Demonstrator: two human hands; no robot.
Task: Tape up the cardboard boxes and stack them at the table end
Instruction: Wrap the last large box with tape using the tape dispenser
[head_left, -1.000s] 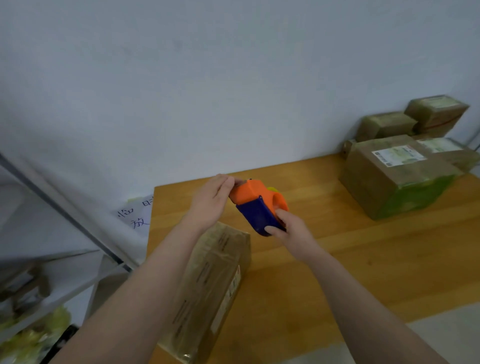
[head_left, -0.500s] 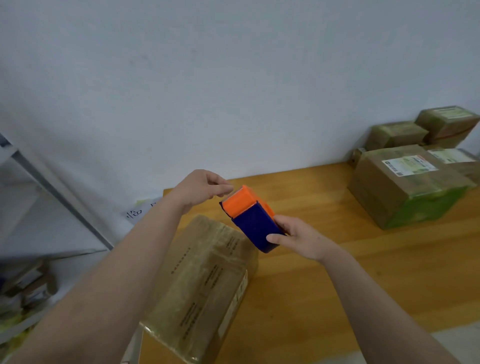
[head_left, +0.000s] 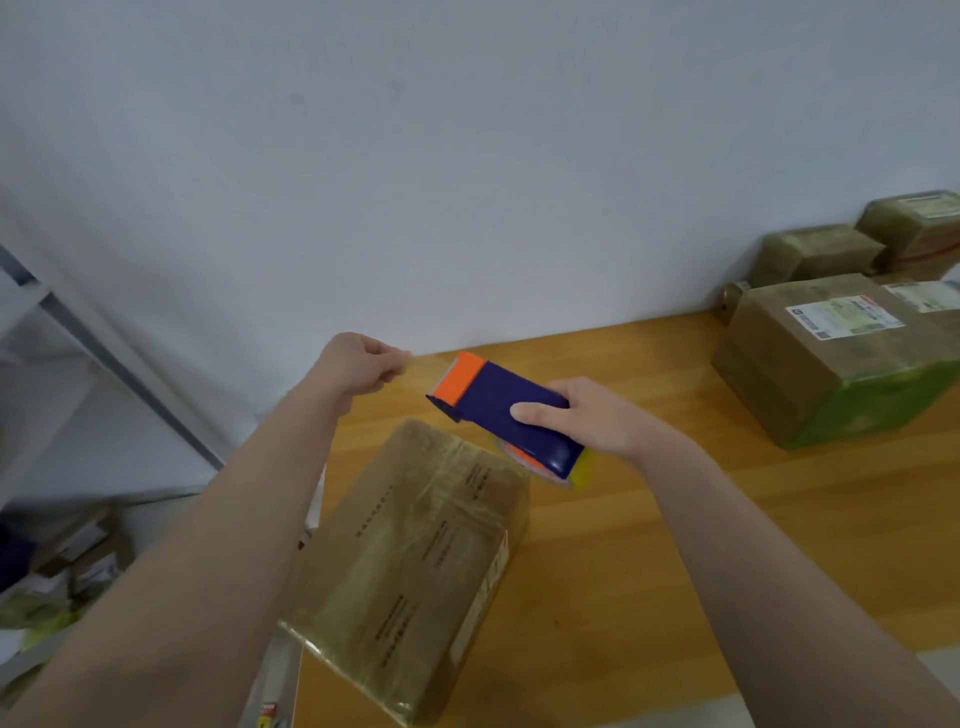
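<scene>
A flat cardboard box (head_left: 415, 566) wrapped in clear tape lies on the wooden table (head_left: 649, 545) near its left end. Above its far edge my right hand (head_left: 587, 415) grips a blue and orange tape dispenser (head_left: 506, 413), orange end pointing left. My left hand (head_left: 361, 364) is a short way left of that end, thumb and fingers pinched together on the clear tape end, which is faint against the wall.
Several taped boxes (head_left: 836, 358) are stacked at the table's right end by the white wall. A metal shelf frame (head_left: 119, 358) stands left of the table, with clutter (head_left: 62, 566) on the floor below it.
My left hand has pulled away leftward from the dispenser's orange end. My right hand has tilted the dispenser flatter and moved it right. The view has tipped downward.
</scene>
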